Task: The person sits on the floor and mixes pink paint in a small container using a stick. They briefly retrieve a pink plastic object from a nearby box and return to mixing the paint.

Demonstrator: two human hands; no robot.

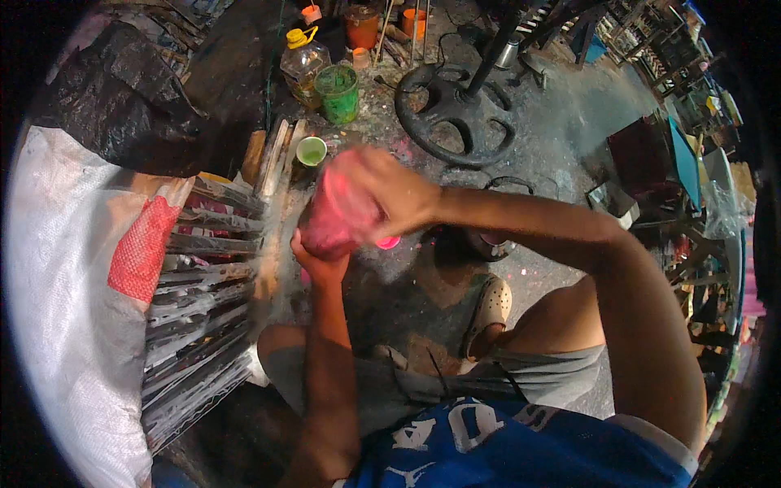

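A pink-red, rounded container [338, 215], blurred by motion, is tilted in front of me between my two hands; its exact kind is hard to make out. My left hand [323, 259] cups its lower end, with the fingers wrapped round it. Over its upper end lies my right hand [399, 191], closed on the top and partly smeared. A small pale green cup [311, 151] stands just beyond the container. Behind the right hand, part of a bright pink round thing [388, 242] shows on the floor.
Further off stand a green paint-stained bucket [337, 93], a clear jug with a yellow cap [304, 61] and a reddish pot [362, 28]. A black wheel-shaped base [455, 114] holds a post. At left are wooden slats [199, 268] and a white sack [73, 309].
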